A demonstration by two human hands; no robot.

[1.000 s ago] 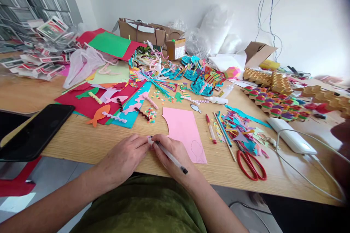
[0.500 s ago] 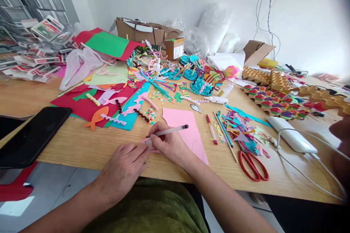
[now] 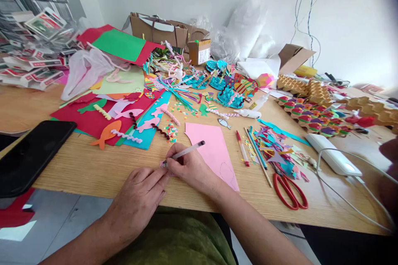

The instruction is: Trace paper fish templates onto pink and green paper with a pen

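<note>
In my right hand [image 3: 189, 167] is a pen [image 3: 188, 150] with a clear barrel and black end, gripped between thumb and fingers. Its tip touches a small pink paper piece [image 3: 163, 165], which is mostly hidden under both hands. My left hand [image 3: 139, 194] lies on the table with fingers stretched out, their tips at that piece's near edge. Partly beneath my right forearm is a larger pink sheet [image 3: 208, 136] with a rounded outline drawn near its lower right corner. A small grey-blue paper fish [image 3: 224, 123] lies just past the sheet.
Red-handled scissors [image 3: 287, 190], a red pen [image 3: 242, 149] and paper scraps [image 3: 275, 145] lie to the right. A white power bank [image 3: 334, 155] trails a cable. At left are a black phone [image 3: 34, 157] and an orange paper fish [image 3: 106, 133]. A glue bottle [image 3: 248, 113] lies farther back.
The pen's tip has moved slightly left and down, and its black end has swung left. My left hand stays by the small pink piece. The view has shifted slightly.
</note>
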